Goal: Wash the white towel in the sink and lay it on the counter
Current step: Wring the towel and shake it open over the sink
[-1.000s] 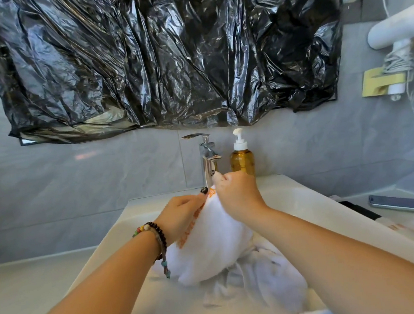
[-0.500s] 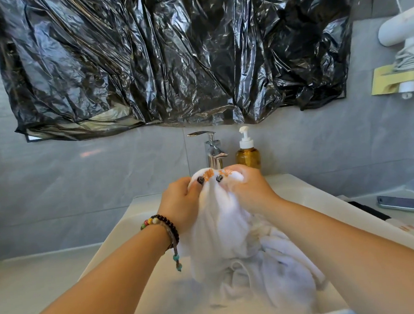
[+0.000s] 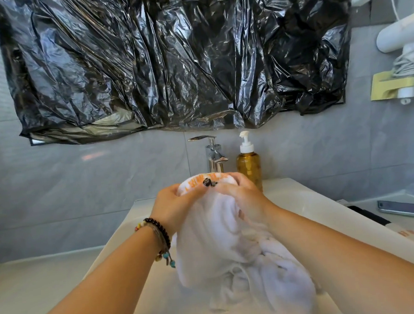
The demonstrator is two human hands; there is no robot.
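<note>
A: Centre of frame, we have the white towel (image 3: pixel 217 244) bunched and lifted at its top end, with the rest trailing down into the sink (image 3: pixel 149 301) toward the lower middle.

B: Grip, left hand (image 3: pixel 173 208)?

A: Fingers curled round the towel's top bunch from the left. We note a beaded bracelet (image 3: pixel 158 235) on that wrist.

B: And the right hand (image 3: pixel 245 198)?

A: Clamped on the same bunch from the right, the two hands nearly touching at the top. We see orange markings on the towel's edge between them.

B: Towel against the basin?

A: Its lower folds lie heaped in the sink at lower centre and right; the upper part hangs from our hands above it.

B: Behind the hands?

A: A chrome faucet (image 3: pixel 213 156) just above the bunch, and beside it to the right an amber soap dispenser (image 3: pixel 248 168) with a white pump. Black plastic sheeting (image 3: pixel 173 58) covers the wall across the upper frame.

B: Right edge?

A: A white hair dryer (image 3: pixel 404 34) in a wall holder at upper right, and a phone (image 3: pixel 410 209) lying flat on the counter (image 3: pixel 36 287) at middle right. We cannot tell whether water runs.
</note>
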